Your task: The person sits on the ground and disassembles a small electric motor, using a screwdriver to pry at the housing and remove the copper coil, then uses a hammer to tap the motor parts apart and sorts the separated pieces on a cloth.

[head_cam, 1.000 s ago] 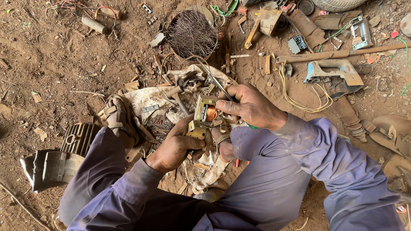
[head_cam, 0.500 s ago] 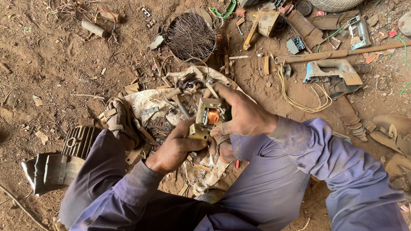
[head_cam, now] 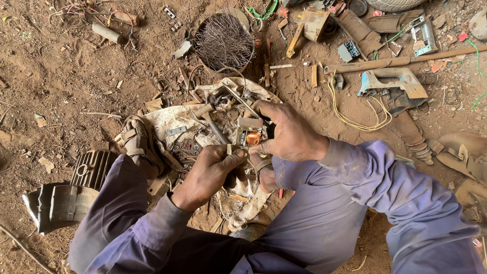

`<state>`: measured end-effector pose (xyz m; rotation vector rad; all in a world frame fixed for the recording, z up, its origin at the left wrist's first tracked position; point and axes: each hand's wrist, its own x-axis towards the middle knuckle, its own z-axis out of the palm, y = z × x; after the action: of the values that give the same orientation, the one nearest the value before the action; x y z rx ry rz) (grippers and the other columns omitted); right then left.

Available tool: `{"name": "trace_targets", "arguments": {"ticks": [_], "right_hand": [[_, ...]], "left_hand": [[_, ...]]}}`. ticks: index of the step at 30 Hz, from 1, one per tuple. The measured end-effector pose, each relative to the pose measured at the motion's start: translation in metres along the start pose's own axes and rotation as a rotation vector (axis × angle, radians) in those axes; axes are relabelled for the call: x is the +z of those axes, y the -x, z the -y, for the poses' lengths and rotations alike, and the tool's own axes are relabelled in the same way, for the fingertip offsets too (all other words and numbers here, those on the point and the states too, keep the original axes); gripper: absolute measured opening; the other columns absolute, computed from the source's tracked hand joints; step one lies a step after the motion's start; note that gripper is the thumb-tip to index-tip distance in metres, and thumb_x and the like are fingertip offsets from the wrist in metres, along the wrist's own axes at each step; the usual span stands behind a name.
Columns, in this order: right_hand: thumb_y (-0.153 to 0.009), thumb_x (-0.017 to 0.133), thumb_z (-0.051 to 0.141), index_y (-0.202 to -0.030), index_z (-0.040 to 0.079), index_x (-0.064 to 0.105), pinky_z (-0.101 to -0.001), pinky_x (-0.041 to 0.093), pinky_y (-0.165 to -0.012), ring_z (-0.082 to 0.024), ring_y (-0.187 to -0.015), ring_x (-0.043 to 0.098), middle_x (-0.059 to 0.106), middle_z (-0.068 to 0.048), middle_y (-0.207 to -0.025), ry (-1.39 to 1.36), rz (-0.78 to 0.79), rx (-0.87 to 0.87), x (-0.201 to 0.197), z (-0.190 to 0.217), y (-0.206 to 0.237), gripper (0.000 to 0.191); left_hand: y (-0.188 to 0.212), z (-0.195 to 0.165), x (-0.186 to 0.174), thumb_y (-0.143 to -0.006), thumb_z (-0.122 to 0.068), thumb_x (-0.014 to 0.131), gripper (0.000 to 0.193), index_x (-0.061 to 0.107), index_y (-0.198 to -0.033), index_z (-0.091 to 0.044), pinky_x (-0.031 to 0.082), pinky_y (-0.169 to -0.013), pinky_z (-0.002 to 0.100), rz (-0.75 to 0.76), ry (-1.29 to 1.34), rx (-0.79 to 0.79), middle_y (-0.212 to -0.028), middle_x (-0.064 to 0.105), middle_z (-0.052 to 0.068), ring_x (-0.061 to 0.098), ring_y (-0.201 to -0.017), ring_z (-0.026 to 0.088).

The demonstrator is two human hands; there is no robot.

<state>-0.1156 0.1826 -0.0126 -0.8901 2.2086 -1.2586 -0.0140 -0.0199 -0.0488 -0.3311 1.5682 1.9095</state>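
Note:
I sit on bare dirt in purple work clothes. Between my hands is a small transformer [head_cam: 249, 134], a metal frame around a copper coil. My right hand [head_cam: 288, 133] wraps the frame from the right and top. My left hand [head_cam: 210, 170] grips its lower left corner with thumb and fingers. Under the hands a dirty white cloth [head_cam: 175, 122] carries a hammer [head_cam: 212, 124], a thin metal rod [head_cam: 242, 101] and several small metal bits. My sandalled foot [head_cam: 136, 142] rests on the cloth's left edge.
A round bundle of thin wires [head_cam: 223, 41] lies beyond the cloth. A finned grey motor casing [head_cam: 68, 192] sits at my left knee. Scrap at upper right: a wooden stick [head_cam: 406, 61], yellow wire [head_cam: 350, 114], a blue-grey tool housing [head_cam: 393, 83], a rusty pipe [head_cam: 413, 134].
My right hand has shifted from above the transformer to clasp its right side and top. My left hand keeps its grip low on the frame.

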Motion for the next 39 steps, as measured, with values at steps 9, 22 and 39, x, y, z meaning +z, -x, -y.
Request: {"name": "trace_targets", "arguments": {"ticks": [9,22,39], "right_hand": [[-0.072,0.087,0.006,-0.114,0.004,0.063,-0.0381,0.056,-0.080,-0.027,-0.096,0.075,0.075,-0.011,-0.101,0.100,-0.047,-0.083,0.000,0.008,0.001,0.048],[-0.071,0.088,0.009,-0.102,0.005,0.066,-0.0362,0.050,-0.066,-0.019,-0.069,0.062,0.065,-0.007,-0.079,0.145,0.003,-0.028,-0.001,0.000,-0.010,0.038],[-0.073,0.084,0.006,-0.124,0.006,0.070,-0.0357,0.051,-0.103,-0.021,-0.114,0.067,0.071,-0.010,-0.116,-0.087,0.224,-0.156,0.002,-0.009,-0.010,0.052]], "left_hand": [[-0.005,0.009,-0.003,-0.102,-0.033,0.060,0.038,0.068,-0.082,-0.002,0.038,-0.042,0.028,-0.026,-0.094,0.008,-0.054,0.057,0.002,0.048,-0.044,0.008],[-0.002,0.031,-0.001,-0.095,-0.017,0.064,0.031,0.051,-0.068,-0.009,0.033,-0.034,0.036,-0.468,-0.952,0.562,-0.045,0.048,0.005,0.036,-0.032,0.015],[0.003,-0.005,-0.013,-0.092,-0.008,0.069,0.051,0.043,-0.136,-0.003,0.058,-0.083,0.037,0.062,0.202,0.261,-0.113,0.063,0.018,0.064,-0.097,0.019]]}}
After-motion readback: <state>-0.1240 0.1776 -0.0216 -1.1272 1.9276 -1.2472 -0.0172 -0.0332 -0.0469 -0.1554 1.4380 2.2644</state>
